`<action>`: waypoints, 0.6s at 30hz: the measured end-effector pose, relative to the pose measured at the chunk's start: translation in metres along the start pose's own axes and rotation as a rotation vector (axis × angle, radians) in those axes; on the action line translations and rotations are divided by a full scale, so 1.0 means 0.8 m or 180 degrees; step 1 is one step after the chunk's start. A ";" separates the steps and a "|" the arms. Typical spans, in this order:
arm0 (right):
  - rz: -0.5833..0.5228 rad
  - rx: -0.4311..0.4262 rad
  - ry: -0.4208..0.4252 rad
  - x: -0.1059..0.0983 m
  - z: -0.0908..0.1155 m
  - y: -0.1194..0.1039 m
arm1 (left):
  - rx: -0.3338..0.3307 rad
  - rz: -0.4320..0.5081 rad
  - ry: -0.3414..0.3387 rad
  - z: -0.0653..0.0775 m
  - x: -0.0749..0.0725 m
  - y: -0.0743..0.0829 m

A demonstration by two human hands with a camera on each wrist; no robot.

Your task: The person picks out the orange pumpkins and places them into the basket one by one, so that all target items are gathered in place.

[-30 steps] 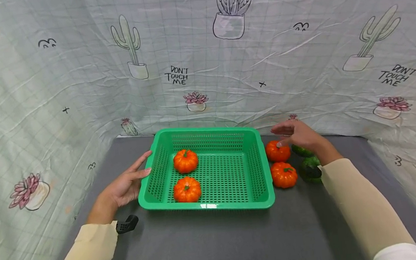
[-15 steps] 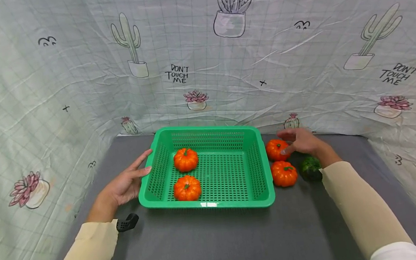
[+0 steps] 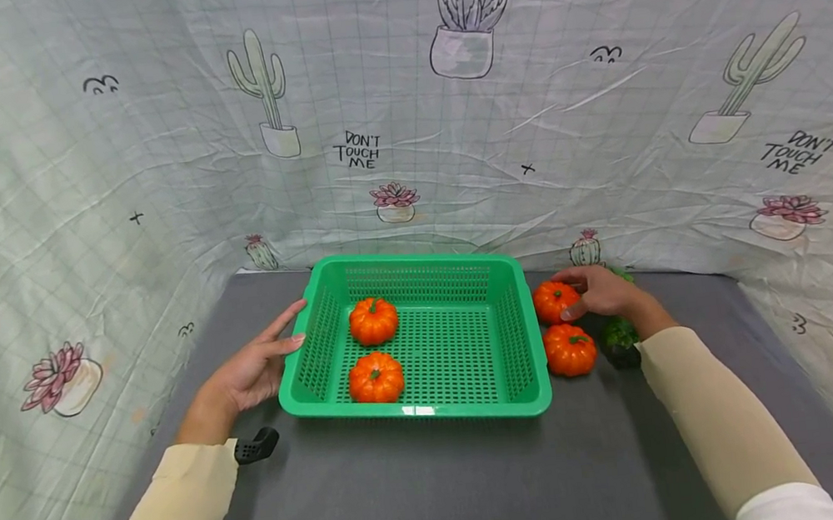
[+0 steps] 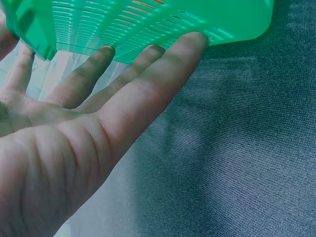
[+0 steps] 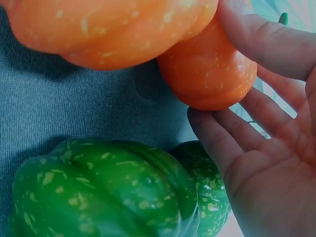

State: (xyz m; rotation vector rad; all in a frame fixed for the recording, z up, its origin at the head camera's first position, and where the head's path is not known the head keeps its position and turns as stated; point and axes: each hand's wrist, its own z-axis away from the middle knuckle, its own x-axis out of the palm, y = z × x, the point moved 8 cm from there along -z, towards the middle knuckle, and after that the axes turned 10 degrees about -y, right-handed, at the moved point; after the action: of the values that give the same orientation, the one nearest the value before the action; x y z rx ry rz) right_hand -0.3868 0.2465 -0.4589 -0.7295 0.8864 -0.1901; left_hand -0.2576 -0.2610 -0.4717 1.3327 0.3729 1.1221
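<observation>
A green plastic basket (image 3: 491,411) holds two small orange pumpkins on its left side, a far one (image 3: 373,323) and a near one (image 3: 376,379). My left hand (image 3: 250,376) rests its extended fingers against the basket's left wall (image 4: 222,19). To the right of the basket, my right hand (image 3: 608,290) grips the farther orange pumpkin (image 3: 552,300), thumb on one side and fingers on the other. Another orange pumpkin (image 3: 570,351) sits just nearer. In the right wrist view, a speckled green pumpkin (image 5: 103,192) lies below the hand, with a second green one (image 5: 210,192) partly hidden behind it.
Everything stands on a dark grey cloth-covered table (image 3: 439,492). A pale curtain (image 3: 434,124) printed with cacti rises behind it and along both sides. A black strap end (image 3: 257,447) sticks out at the left wrist.
My right hand has come down and closed around the farther orange pumpkin outside the basket. The left hand and the basket have stayed in place.
</observation>
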 end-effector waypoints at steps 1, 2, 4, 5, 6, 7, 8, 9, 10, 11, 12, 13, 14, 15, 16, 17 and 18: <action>0.0008 -0.0003 0.0018 0.000 0.000 0.000 | 0.0005 -0.0004 -0.0006 0.000 0.000 0.000; 0.0017 -0.0008 0.0032 -0.001 0.000 -0.001 | 0.0008 -0.0009 -0.0018 0.000 0.001 0.001; 0.0050 -0.0021 0.0069 -0.002 0.001 -0.001 | 0.0010 -0.0023 -0.0035 0.000 0.001 0.000; 0.0070 -0.0016 0.0098 -0.003 0.002 -0.001 | 0.0005 -0.0015 -0.0029 0.000 0.001 0.000; 0.0085 -0.0010 0.0125 -0.004 0.003 -0.001 | 0.0000 -0.0014 -0.0024 0.000 0.001 0.000; 0.0102 -0.0006 0.0154 -0.006 0.004 -0.001 | -0.0006 -0.0018 -0.0021 0.000 0.000 0.000; 0.0106 -0.0005 0.0176 -0.007 0.006 -0.002 | -0.0014 -0.0021 -0.0016 0.000 0.001 0.000; 0.0106 0.0001 0.0200 -0.008 0.007 -0.002 | -0.0020 -0.0028 -0.0011 0.000 0.001 -0.001; 0.0090 0.0006 0.0217 -0.009 0.008 -0.003 | -0.0026 -0.0025 0.0001 0.000 0.001 -0.001; 0.0059 0.0007 0.0233 -0.011 0.010 -0.004 | -0.0028 -0.0029 0.0004 0.000 0.001 -0.001; 0.0060 -0.0003 0.0241 -0.012 0.011 -0.005 | -0.0029 -0.0038 0.0006 0.001 0.001 -0.001; 0.0055 -0.0012 0.0247 -0.013 0.012 -0.006 | -0.0029 -0.0046 0.0006 0.001 0.001 -0.001; 0.0040 -0.0020 0.0245 -0.013 0.013 -0.008 | -0.0027 -0.0045 0.0009 0.001 0.001 -0.001; 0.0048 -0.0032 0.0247 -0.014 0.014 -0.009 | -0.0023 -0.0045 0.0007 0.001 0.001 -0.001; 0.0034 -0.0047 0.0243 -0.015 0.015 -0.010 | -0.0021 -0.0041 0.0005 0.002 0.001 -0.001; 0.0030 -0.0059 0.0240 -0.016 0.016 -0.012 | -0.0018 -0.0039 0.0000 0.002 0.001 -0.001; 0.0042 -0.0068 0.0232 -0.017 0.017 -0.013 | -0.0016 -0.0035 -0.0006 0.002 0.001 -0.001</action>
State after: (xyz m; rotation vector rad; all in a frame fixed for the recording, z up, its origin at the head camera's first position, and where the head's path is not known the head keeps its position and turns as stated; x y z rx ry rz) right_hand -0.3833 0.2516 -0.4381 -0.7403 0.9637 -0.1967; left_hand -0.2559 -0.2608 -0.4715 1.3258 0.3755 1.1118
